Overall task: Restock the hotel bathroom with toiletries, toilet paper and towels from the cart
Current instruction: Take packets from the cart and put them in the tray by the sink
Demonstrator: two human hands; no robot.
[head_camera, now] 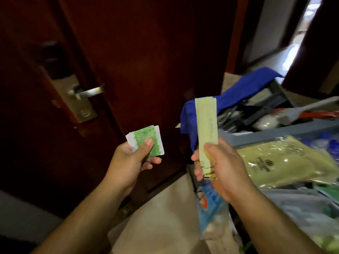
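– Sachets point(146, 142), green and white: your left hand point(132, 162) pinches a small stack of them, thumb on top, fingers curled beneath, out to the left of the cart point(275, 132).
– And your right hand point(220, 167) grips a long pale packet point(206, 121) upright, thumb pressed on its front, at the cart's left edge.
– In the cart you have a yellow-green plastic bag point(286, 162); a blue cloth point(242, 90) drapes over its far corner.
– Left of the cart stands a dark door point(137, 52) with a metal handle point(88, 92).
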